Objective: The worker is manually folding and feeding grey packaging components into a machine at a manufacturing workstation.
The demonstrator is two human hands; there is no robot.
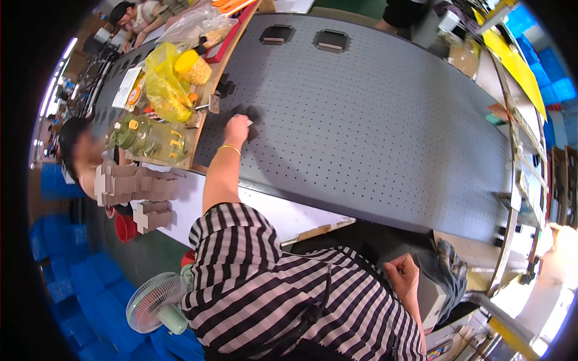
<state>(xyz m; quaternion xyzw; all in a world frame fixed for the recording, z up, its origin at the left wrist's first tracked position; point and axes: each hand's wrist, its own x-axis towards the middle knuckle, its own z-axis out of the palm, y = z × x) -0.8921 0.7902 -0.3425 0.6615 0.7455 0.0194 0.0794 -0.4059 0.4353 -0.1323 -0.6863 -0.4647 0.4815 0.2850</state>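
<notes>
My left hand (236,130) reaches out over the grey perforated belt surface (361,132), near its left edge. The fingers are pinched together around a tiny pale bit that I cannot make out, and a dark shadow lies beside them. My right hand (404,277) hangs near my body at the belt's near side, fingers curled in, with nothing visible in them. Farther off on the belt lie two dark cut-out pieces, each with a pale strip: one piece (277,34) at the far left and another piece (331,41) beside it. Another dark cut piece (226,86) lies by the wooden edge.
Left of the belt, a wooden ledge carries a yellow bag (162,84), a yellow-lidded jar (194,67) and a large green bottle (153,139). Stacked grey-brown cardboard pieces (135,183) stand on a white table (265,213). A fan (158,301) is behind; two people are at left.
</notes>
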